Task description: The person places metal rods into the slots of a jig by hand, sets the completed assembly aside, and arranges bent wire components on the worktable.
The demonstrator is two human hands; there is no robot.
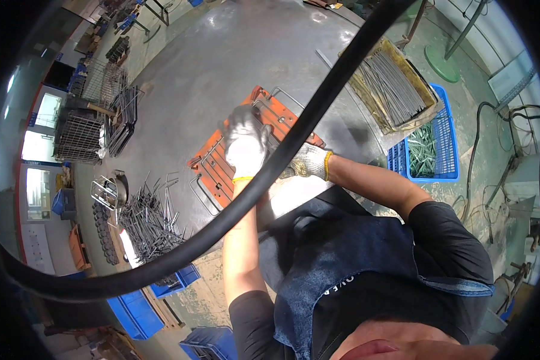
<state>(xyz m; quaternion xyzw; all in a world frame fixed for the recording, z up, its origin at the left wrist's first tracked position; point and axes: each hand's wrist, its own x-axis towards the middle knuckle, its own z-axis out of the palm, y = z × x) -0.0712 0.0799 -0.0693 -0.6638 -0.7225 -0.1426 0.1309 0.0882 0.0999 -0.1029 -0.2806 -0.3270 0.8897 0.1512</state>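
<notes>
An orange jig [220, 180] with metal rods and bent wire frames lies at a slant on the grey metal table [180, 90]. My left hand [246, 141], in a white work glove with dark fingers, rests over the middle of the jig with its fingers bent down; what they grip is hidden beneath them. Beside it, my right hand [309, 161], gloved with a yellow cuff, reaches in at the jig's near right edge. A thick black band crosses in front and hides its fingers. One bent wire loop [288, 96] sticks out past the jig's far edge.
On the table's right stands a yellowish box [414, 90] of straight metal rods, beside a blue basket [453, 144] of greenish pieces. Loose bent rods [150, 216] pile up at the left, with black wire frames [124, 120] beyond. Blue bins [135, 315] stand below.
</notes>
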